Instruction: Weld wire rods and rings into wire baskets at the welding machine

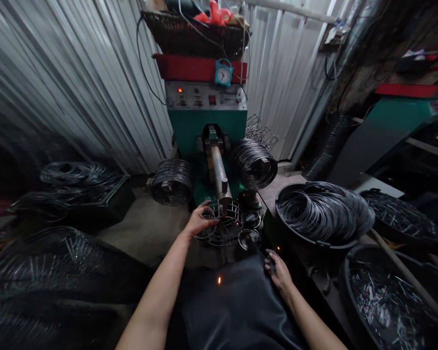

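Observation:
A round wire basket (235,211) sits under the electrode arm (219,170) of a green spot welder (184,124). At the basket's left side, my left hand (200,221) grips its wire with thumb and fingers. Small orange sparks fly near the basket and over the black apron (237,301) on my lap. My right hand (276,270) is at the apron's right edge, apart from the basket, its fingers curled; what they hold, if anything, is too dark to make out. Small round metal cups (249,239) lie between the basket and my right hand.
Wire-ring bundles hang at the welder's left (171,182) and right (254,164). A black tub of wire rings (324,214) stands to the right, with a tub of short wire pieces (387,301) nearer me. At left is a crate of wire coils (80,189).

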`<state>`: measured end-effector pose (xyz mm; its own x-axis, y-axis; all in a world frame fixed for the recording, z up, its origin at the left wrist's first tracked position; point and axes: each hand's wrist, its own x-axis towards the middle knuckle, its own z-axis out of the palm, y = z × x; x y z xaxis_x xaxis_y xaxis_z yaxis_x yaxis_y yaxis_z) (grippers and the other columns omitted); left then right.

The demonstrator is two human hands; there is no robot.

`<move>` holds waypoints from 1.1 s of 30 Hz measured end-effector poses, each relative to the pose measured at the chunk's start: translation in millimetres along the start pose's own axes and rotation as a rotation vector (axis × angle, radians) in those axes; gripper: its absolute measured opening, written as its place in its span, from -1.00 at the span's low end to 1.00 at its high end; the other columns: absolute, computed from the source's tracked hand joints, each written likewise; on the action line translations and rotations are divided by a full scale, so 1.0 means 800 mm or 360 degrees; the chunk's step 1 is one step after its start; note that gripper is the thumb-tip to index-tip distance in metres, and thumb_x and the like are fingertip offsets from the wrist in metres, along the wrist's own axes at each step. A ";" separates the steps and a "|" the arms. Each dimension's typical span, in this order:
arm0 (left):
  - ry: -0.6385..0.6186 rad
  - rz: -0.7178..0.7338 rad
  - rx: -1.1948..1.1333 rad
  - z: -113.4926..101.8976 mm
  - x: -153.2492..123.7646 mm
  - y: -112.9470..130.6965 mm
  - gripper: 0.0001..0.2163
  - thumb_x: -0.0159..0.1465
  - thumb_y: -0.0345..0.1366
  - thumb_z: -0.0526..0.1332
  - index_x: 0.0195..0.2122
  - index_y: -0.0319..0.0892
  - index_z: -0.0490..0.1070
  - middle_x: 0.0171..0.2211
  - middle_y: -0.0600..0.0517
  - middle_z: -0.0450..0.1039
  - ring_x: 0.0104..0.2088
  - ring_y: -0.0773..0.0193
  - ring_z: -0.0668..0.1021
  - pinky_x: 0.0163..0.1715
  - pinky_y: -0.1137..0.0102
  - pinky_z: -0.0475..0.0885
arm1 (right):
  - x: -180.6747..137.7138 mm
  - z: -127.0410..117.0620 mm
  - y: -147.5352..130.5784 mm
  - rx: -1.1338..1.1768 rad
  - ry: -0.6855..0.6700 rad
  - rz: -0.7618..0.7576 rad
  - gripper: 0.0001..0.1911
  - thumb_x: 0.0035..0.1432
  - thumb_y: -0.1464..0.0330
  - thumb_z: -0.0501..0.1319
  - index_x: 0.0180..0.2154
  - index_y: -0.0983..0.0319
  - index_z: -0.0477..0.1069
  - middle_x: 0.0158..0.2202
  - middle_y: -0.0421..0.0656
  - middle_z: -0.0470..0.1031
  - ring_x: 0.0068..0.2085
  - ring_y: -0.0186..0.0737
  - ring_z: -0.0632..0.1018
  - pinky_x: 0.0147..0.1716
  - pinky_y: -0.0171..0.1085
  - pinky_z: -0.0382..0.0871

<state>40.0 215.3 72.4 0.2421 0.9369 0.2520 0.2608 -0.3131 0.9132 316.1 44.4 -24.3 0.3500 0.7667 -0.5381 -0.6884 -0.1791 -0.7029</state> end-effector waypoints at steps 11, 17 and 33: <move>-0.0132 -0.0025 -0.0107 -0.018 -0.007 -0.008 -0.58 -0.25 -0.21 0.45 -0.34 -0.17 0.45 0.19 -0.14 0.14 0.18 0.00 0.25 0.16 0.19 0.15 | -0.007 0.006 -0.025 0.0362 -0.0163 0.0392 -0.94 -0.05 0.51 0.22 -0.47 0.27 0.37 -0.57 -0.23 0.45 -0.54 -0.38 0.50 -0.49 -0.35 0.48; 0.0066 -0.0335 -0.0365 -0.011 -0.051 -0.066 0.00 -0.26 -0.30 0.47 0.22 -0.12 0.00 0.19 -0.16 0.15 0.20 0.01 0.22 0.19 0.13 0.09 | 0.006 0.003 -0.024 -0.0096 -0.0180 0.0027 -0.87 -0.11 0.37 0.30 -0.42 0.22 0.40 -0.55 -0.25 0.46 -0.57 -0.34 0.47 -0.69 -0.40 0.32; 0.0272 -0.0233 -0.0280 -0.001 -0.113 -0.022 -0.10 -0.28 -0.25 0.47 0.10 -0.17 0.09 0.06 -0.14 0.24 0.05 0.03 0.38 0.07 0.12 0.27 | -0.058 0.014 -0.040 -0.1952 -0.0846 -0.0984 -0.72 0.03 0.18 0.17 -0.37 0.24 0.51 -0.36 -0.05 0.57 -0.29 -0.11 0.57 -0.26 -0.24 0.42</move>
<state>13.1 136.3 34.0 0.0489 0.9875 0.1501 0.1116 -0.1547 0.9816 314.7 21.5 28.6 -0.0741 0.9969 0.0273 0.5326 0.0627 -0.8440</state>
